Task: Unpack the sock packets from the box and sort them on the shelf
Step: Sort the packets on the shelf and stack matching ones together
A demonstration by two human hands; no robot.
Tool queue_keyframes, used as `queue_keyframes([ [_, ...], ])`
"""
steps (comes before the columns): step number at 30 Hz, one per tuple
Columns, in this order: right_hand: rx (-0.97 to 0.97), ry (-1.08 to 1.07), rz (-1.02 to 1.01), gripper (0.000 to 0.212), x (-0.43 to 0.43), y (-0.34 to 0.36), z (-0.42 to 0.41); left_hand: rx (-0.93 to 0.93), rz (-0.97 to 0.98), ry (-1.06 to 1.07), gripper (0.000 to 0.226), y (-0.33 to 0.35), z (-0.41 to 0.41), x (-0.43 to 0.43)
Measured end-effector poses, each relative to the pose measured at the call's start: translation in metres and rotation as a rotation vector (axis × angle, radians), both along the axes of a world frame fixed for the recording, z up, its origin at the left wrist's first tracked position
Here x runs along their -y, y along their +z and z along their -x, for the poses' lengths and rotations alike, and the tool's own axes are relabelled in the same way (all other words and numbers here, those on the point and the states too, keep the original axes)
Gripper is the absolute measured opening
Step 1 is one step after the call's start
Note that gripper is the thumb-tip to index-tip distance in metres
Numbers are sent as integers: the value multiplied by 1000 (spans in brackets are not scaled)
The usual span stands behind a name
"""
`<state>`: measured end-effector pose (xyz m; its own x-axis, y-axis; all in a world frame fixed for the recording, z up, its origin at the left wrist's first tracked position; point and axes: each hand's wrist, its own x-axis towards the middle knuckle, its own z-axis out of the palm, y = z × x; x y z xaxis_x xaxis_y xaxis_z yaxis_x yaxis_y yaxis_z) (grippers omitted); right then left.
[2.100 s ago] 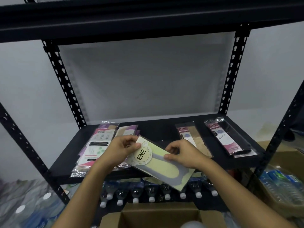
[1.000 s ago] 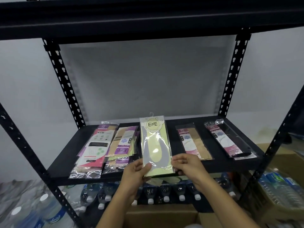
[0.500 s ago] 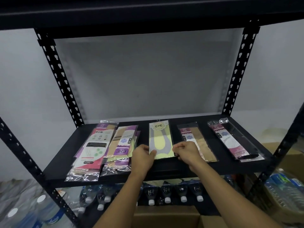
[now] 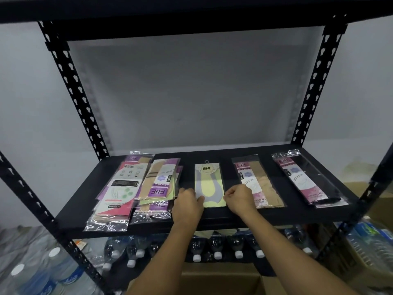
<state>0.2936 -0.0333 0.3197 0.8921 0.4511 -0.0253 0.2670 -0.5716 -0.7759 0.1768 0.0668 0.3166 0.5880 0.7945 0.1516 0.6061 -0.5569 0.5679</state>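
Note:
A yellow-and-grey ENE sock packet [image 4: 209, 184] lies flat in the middle of the black shelf [image 4: 214, 217], logo toward the back. My left hand [image 4: 187, 204] pinches its near left corner, and my right hand [image 4: 239, 198] pinches its near right corner with curled fingers. Left of it lie two overlapping piles of packets, a pink-and-white one [image 4: 121, 188] and a purple-and-beige one [image 4: 159, 184]. To the right lie a pink-and-beige packet [image 4: 255, 182] and a pink-and-black packet [image 4: 306, 179]. The open cardboard box [image 4: 221, 279] sits below, between my forearms.
Black perforated uprights [image 4: 72, 86] [image 4: 312, 86] frame the bay, with another black shelf overhead. Capped water bottles [image 4: 217, 245] lie under the shelf. More bottles are stacked at the lower left, and another carton of bottles [image 4: 370, 248] stands at the right.
The yellow-and-grey packet went from held tilted in front of the shelf to lying flat in the gap between the purple pile and the pink-and-beige packet. Both hands stay at its near corners.

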Motion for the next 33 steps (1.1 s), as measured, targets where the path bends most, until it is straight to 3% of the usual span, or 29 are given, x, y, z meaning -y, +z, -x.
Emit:
queue_keyframes([
  [6,7,-1,12,11,5,5,3,132,67,-59,33,1,8,0],
  [11,14,65,-94,11,10,17,24,301,72,-107,29,15,28,1],
  [17,-13,182,-203,9,-9,36,57,415,-21,24,20,36,81,-26],
  [25,-84,251,-175,26,-67,47,95,421,58,234,23,33,142,-81],
  [33,2,230,19,57,-111,35,121,191,15,351,39,21,168,-99],
])
